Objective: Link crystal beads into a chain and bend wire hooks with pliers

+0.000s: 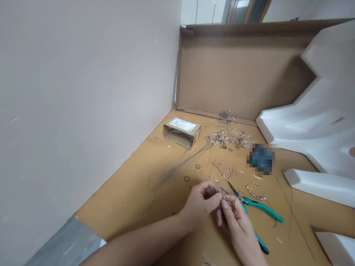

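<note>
My left hand (198,205) and my right hand (238,220) meet over the table, fingers pinched together. Between them is a small dark ribbed piece (212,190); its exact kind is too small to make out, and fingers cover much of it. Just beyond my right hand lie pliers (260,208) with green handles, their jaws apart. Thin wires (180,166) stretch across the table to the left of my hands. Small dark rings (186,178) and short bits of shiny metal (226,173) are scattered ahead of my fingers.
An open small cardboard box (181,131) lies on its side near the wall. Past it is a heap of small metal pieces (227,137). A blurred-out dark object (261,159) sits to the right, beside white moulded foam (313,125). Tall cardboard (238,70) stands at the back.
</note>
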